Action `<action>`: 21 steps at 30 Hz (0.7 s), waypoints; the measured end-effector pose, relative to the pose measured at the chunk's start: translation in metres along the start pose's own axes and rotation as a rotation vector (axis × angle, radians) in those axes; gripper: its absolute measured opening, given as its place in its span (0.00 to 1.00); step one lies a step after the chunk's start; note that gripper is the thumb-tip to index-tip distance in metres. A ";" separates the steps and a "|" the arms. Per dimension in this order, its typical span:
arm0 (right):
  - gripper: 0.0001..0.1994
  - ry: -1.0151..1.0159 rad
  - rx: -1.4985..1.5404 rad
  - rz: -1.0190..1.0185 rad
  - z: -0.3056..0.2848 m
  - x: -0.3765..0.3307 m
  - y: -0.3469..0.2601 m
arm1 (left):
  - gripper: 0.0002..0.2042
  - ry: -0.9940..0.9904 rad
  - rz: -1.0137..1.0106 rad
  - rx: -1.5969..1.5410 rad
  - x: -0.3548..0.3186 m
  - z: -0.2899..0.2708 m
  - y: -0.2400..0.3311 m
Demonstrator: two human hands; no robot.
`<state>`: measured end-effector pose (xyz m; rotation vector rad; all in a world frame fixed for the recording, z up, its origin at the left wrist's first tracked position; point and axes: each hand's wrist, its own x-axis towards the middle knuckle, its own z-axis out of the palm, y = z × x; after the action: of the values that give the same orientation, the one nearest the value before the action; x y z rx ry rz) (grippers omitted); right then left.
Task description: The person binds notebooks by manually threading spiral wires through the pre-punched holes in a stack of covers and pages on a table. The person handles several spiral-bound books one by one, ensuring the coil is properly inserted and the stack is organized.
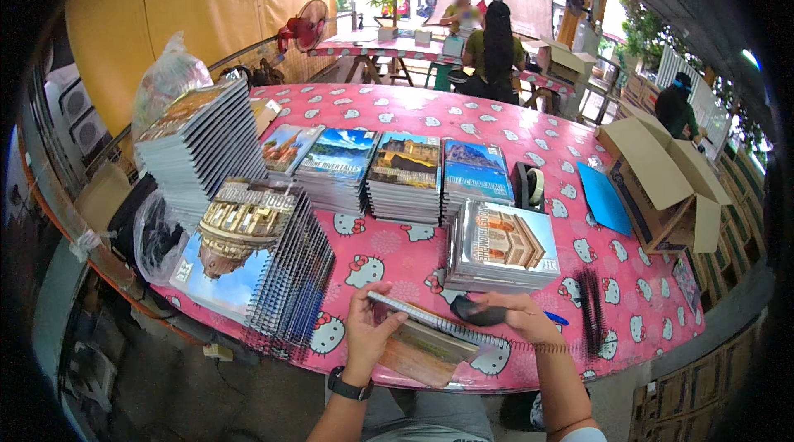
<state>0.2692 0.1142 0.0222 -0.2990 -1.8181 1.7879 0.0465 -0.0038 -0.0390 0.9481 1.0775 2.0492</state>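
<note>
Head view: the left hand grips a booklet over the bench, near its front edge, while the right hand closes on a dark rounded object beside it. A coil runs along the booklet's edge and past its end, so binding looks unfinished. The coil-bound stack seems done; loose coils and apparently unbound booklets remain.
</note>
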 end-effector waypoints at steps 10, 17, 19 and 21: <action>0.20 -0.123 -0.390 0.108 0.001 0.022 -0.003 | 0.26 0.098 -0.026 -0.078 0.000 0.007 0.005; 0.19 -0.151 -0.550 0.180 0.013 0.044 -0.011 | 0.24 0.085 -0.080 -0.004 -0.003 0.001 0.002; 0.19 -0.097 -0.429 0.144 0.008 0.044 -0.001 | 0.22 0.098 -0.095 0.068 -0.005 -0.005 0.002; 0.21 -0.138 -0.112 0.014 0.015 0.038 -0.001 | 0.21 0.102 -0.102 0.081 -0.003 -0.006 0.002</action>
<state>0.2304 0.1217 0.0329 -0.2363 -2.0212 1.7573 0.0434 -0.0094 -0.0408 0.8182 1.2456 2.0019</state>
